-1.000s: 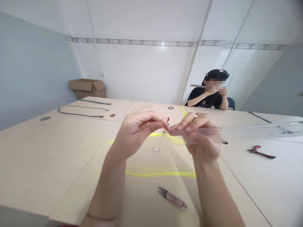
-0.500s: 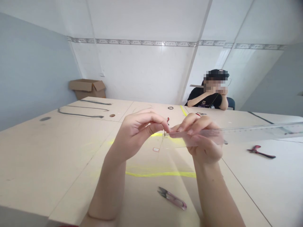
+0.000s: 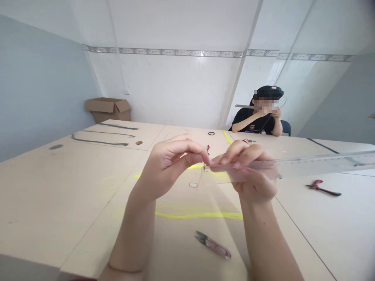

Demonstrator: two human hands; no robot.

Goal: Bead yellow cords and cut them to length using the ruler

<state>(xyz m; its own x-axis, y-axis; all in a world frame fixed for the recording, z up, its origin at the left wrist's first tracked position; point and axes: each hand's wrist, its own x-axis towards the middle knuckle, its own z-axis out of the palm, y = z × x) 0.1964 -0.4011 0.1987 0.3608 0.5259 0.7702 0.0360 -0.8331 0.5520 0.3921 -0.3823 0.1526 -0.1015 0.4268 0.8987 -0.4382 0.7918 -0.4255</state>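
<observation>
My right hand (image 3: 252, 171) grips a clear plastic ruler (image 3: 316, 164), which stretches far out to the right. At the ruler's left end, my left hand (image 3: 175, 162) pinches thumb and forefinger together on something small and thin, mostly hidden by the fingers. A short dark bit (image 3: 204, 167) shows just below those fingertips. From there a fine thread seems to run down toward a small white tag with a red border (image 3: 193, 185). The fingertips of both hands meet or nearly meet. Thread snips (image 3: 213, 245) lie on the table between my forearms.
Red-and-black pliers (image 3: 322, 189) lie on the table (image 3: 73, 195) at right. Yellow lines (image 3: 199, 215) cross its surface. Grey cords (image 3: 99, 140) lie far left, with a cardboard box (image 3: 109, 109) behind. Across the table sits a person (image 3: 254, 123), hands raised, holding a ruler.
Almost nothing differs. My right hand's fingers have shifted very slightly, and the person opposite has moved their head and hands a little.
</observation>
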